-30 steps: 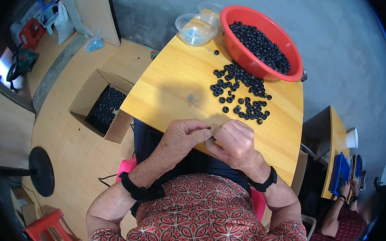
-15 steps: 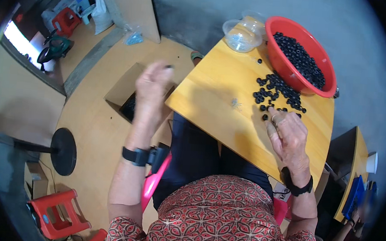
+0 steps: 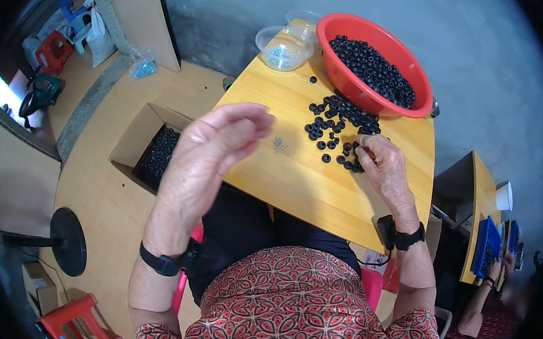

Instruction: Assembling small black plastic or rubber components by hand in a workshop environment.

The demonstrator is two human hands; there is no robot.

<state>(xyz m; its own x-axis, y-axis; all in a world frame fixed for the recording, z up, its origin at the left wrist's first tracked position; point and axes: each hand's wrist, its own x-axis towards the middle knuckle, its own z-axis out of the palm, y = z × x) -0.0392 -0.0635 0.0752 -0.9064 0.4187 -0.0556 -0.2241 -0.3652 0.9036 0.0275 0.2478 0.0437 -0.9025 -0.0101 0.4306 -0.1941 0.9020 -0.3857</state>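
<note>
My left hand [image 3: 213,146] is raised above the left edge of the yellow table, its fingers stretched out and nothing visible in them. Beside its fingertips, several tiny silvery pins or similar bits [image 3: 281,145] lie on the tabletop. My right hand [image 3: 385,168] rests at the near side of a loose pile of small black ring-like pieces [image 3: 344,115], thumb and index finger bent together among them. Whatever sits between those fingertips is hidden. Behind the pile, a large red basin [image 3: 383,105] holds many more black pieces [image 3: 370,66].
At the table's far left corner stand two clear plastic tubs [image 3: 283,62], the nearer with small pale bits inside. A cardboard box [image 3: 128,144] of black pieces sits on the floor at left. Another person's hand [image 3: 495,268] is by a blue tray [image 3: 486,244] at right.
My left hand has swung from over the cardboard box toward the table, and a small dark piece at its fingertips is no longer visible. My right hand stays by the black pieces. The view has shifted.
</note>
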